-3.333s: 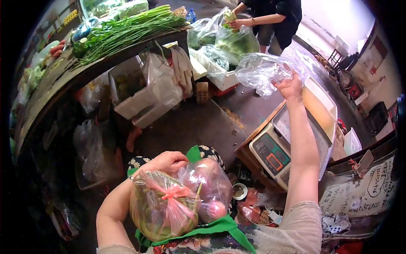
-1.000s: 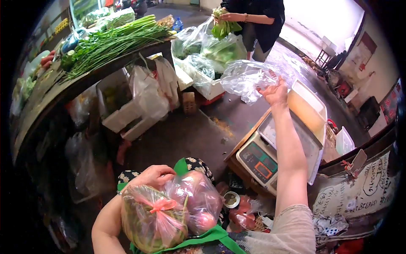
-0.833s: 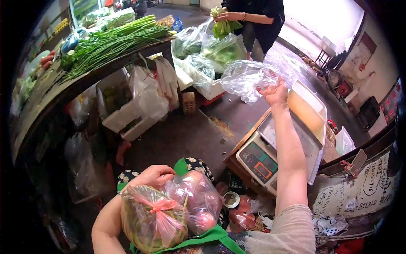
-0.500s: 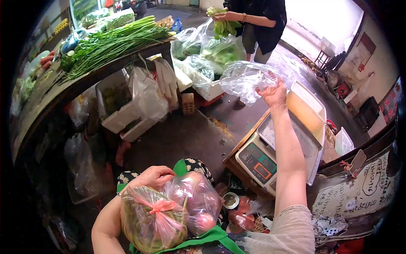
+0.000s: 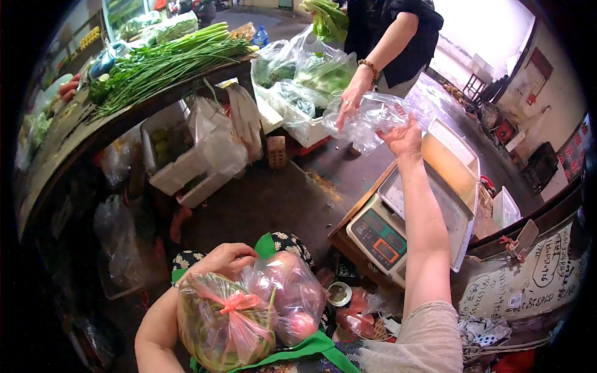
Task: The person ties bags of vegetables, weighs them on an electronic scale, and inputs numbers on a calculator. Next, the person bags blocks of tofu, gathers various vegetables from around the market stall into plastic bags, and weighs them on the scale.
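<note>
My right hand (image 5: 403, 133) reaches out past the scale and holds a crumpled clear plastic bag (image 5: 367, 115). Another person's hand (image 5: 353, 96), with a beaded bracelet, is at the far side of this bag; whether it grips the bag I cannot tell. On my lap lie a tied clear bag of long green beans (image 5: 205, 317) with a pink knot and a clear bag of round reddish produce (image 5: 283, 292). My left hand (image 5: 227, 258) is curled beside them, my forearm around the bean bag. Its fingertips are partly hidden.
A digital scale (image 5: 404, 211) stands below my right arm. Leafy greens (image 5: 326, 18) are in the other person's other hand. Bagged vegetables fill a white foam box (image 5: 298, 127). Green stalks (image 5: 174, 62) lie on the table at left; a small cup (image 5: 339, 294) sits near my knee.
The other person has lowered one hand from the leafy greens to the clear plastic bag. The greens have shifted up, held on the far side. My hands have hardly moved.
</note>
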A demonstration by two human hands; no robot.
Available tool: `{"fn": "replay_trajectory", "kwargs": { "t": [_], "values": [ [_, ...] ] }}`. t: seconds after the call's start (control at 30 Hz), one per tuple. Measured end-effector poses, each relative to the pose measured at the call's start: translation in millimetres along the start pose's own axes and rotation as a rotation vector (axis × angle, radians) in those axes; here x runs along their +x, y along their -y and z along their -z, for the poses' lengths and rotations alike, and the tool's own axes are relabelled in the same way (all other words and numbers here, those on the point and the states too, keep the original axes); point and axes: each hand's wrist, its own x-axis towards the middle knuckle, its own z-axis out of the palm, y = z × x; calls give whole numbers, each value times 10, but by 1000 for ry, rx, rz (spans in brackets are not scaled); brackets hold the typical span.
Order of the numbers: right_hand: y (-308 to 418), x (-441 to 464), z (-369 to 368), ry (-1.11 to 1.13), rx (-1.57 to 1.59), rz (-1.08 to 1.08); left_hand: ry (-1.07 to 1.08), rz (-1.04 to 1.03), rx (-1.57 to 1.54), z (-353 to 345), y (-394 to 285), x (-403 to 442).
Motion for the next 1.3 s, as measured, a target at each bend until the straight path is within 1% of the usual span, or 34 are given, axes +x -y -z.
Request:
{"fn": "replay_trajectory", "kwargs": {
  "t": [0.13, 0.23, 0.3, 0.4, 0.53, 0.63, 0.7, 0.77, 0.9, 0.97, 1.0, 1.03, 1.13, 1.23, 1.27, 1.3],
  "values": [
    [-17, -113, -132, -6, -55, 21, -3, -5, 9, -10, 83, 27],
    [-35, -99, -105, -5, 0, 17, -9, -33, 50, 11, -28, -3],
    [-71, -99, -71, -9, 20, 1, -10, 7, 39, 10, -53, -20],
    [-154, -121, -62, 152, -85, -112, -8, 15, 15, -2, -39, -6],
    [-477, -524, -366, 395, -224, -312, 6, 39, -1, 8, -70, -5],
    [-794, -879, -622, 523, -458, -395, 5, 8, -30, 0, 23, 23],
    [-947, -1207, -836, 648, -691, -404, 29, -50, -15, 3, 106, 33],
    [-1165, -1496, -932, 836, -843, -378, 25, -49, 16, 3, 101, 23],
    [-1411, -2027, -1107, 1108, -965, -326, 17, -96, -69, -36, 222, 22],
    [-1549, -2208, -1146, 1100, -870, -396, 22, -33, -83, -11, 118, -18],
    [-1605, -2271, -1161, 1112, -842, -359, 47, -29, -46, -6, 297, 57],
    [-1575, -2361, -1233, 1089, -751, -424, 57, -27, -65, -24, 359, 65],
    [-1671, -2572, -1284, 1100, -634, -404, 76, -20, -146, -29, 411, 92],
    [-1757, -2684, -1321, 1107, -680, -399, 81, -13, -267, -46, 392, 35],
    [-1731, -2693, -1346, 1099, -802, -404, 82, -10, -308, -51, 392, 28],
    [-1825, -2690, -1303, 1101, -800, -407, 79, -8, -348, -60, 395, 19]
  ]
}}
